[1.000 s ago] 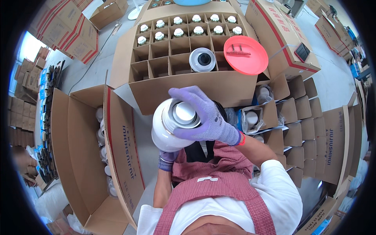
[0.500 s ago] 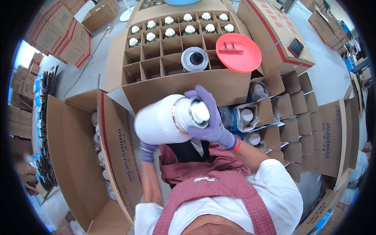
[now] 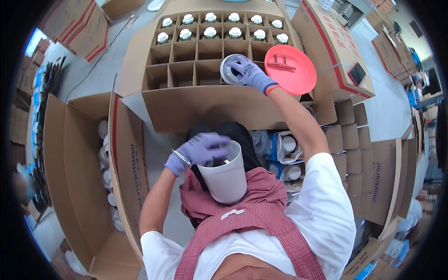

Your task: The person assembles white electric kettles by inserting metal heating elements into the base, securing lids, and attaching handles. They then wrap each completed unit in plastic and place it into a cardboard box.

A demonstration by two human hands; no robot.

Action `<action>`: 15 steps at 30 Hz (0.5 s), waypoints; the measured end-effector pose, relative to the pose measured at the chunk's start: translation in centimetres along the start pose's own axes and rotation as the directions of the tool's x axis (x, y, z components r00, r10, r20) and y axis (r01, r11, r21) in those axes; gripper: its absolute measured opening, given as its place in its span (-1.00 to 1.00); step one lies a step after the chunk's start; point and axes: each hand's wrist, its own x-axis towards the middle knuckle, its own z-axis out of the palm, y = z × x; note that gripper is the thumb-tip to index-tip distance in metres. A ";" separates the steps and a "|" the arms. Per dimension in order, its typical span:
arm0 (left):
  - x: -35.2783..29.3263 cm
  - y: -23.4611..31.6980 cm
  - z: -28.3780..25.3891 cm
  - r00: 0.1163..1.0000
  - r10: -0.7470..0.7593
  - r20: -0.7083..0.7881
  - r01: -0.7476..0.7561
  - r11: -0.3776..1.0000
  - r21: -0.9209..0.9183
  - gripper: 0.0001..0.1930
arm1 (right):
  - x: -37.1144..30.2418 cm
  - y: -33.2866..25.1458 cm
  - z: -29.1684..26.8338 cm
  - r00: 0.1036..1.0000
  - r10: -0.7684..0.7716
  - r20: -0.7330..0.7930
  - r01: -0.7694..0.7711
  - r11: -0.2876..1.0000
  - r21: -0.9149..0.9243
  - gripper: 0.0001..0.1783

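Note:
A white cylindrical flask body (image 3: 225, 183) stands tilted in my lap, with its open mouth upward and something dark and shiny inside. My left hand (image 3: 204, 150), in a purple glove, reaches over its rim; the fingers are smeared by motion. Across the divided carton (image 3: 219, 105), my right hand (image 3: 253, 74), also gloved, grips a round white part with a dark centre (image 3: 227, 71). That part rests on the carton's near cells, partly covered by my fingers. Just right of it is a red round tray (image 3: 298, 79) holding small reddish-brown pieces.
Glass bottles with white caps (image 3: 210, 32) fill the carton's far rows. To the left stands an open carton (image 3: 79, 186) with white wrapped items. Divided cartons (image 3: 347, 154) lie at right; a phone (image 3: 357, 73) sits on a closed box (image 3: 326, 46).
The flask body has come down into my lap and turned mouth up; the white stopper no longer shows. My right hand has left it and reached forward to the round part.

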 end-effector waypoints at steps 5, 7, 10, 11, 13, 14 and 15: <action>0.6 -3.5 -1.2 0.623 -0.247 -0.743 -0.457 0.656 -0.601 -0.39 | 2.2 -9.4 -5.6 0.944 -0.132 -0.304 0.174 0.978 0.115 -0.43; 1.0 -1.5 -1.4 0.656 -0.194 -0.729 -0.590 0.470 -0.656 -0.25 | 1.3 -15.6 -8.9 0.915 -0.133 -0.381 0.246 0.932 0.267 -0.42; 2.7 0.3 -0.7 0.627 -0.019 -0.779 -0.717 0.379 -0.586 -0.34 | -1.1 -20.8 -9.1 0.867 0.183 -0.463 0.069 0.877 0.476 -0.50; 2.7 1.3 -0.1 0.562 -0.006 -0.827 -0.661 0.598 -0.453 -0.33 | -1.8 -21.2 -9.9 0.877 0.464 -0.122 -0.184 0.559 0.808 -0.56; 2.2 1.7 0.0 0.379 0.337 -0.862 -0.438 0.886 0.153 -0.27 | -3.7 -20.9 -9.3 0.769 0.504 0.393 -0.387 -0.121 0.914 -0.50; 1.2 2.1 -0.8 0.406 0.507 -0.760 -0.357 0.854 0.379 -0.31 | -4.1 -22.7 -10.4 0.741 0.448 0.499 -0.242 -0.515 0.822 -0.45; 0.3 2.0 -0.8 0.487 0.471 -0.736 -0.390 0.871 0.299 -0.33 | -5.0 -22.2 -10.0 0.715 0.366 0.596 -0.337 -0.568 0.751 -0.49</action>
